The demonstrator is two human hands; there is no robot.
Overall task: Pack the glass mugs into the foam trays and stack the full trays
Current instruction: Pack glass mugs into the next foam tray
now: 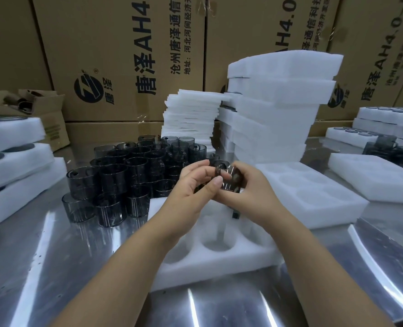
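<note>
Table (44, 267): polished steel, glare-streaked; carries every item below.

Hands: left hand (191, 187) and right hand (252, 190) meet above the tray (210, 265). Both grip 1 mug (228, 179) with fingers curled round it. It is tilted and clear of any pocket.

Beneath the hands: the tray, with round pockets, those in view unfilled. 1 dark item stands at its far side, identity unclear.

Left of the tray: loose mugs (124, 178), smoked glass, apparently 2 tiers, touching one another.

Right of the hands: spare tray (313, 199), pockets unfilled.

Behind: tall stack (271, 119) of foam trays, leaning out of square.

Risks, as judged:
- The glass looks slick and is held over the steel table, so a slip would likely chip or break the mug.
- Lowered off-centre, the mug could catch a pocket rim and gouge the foam.
- A left forearm swinging wide could topple the loose mugs.
- The tall stack, if jolted, could slide onto the spare tray.
</note>
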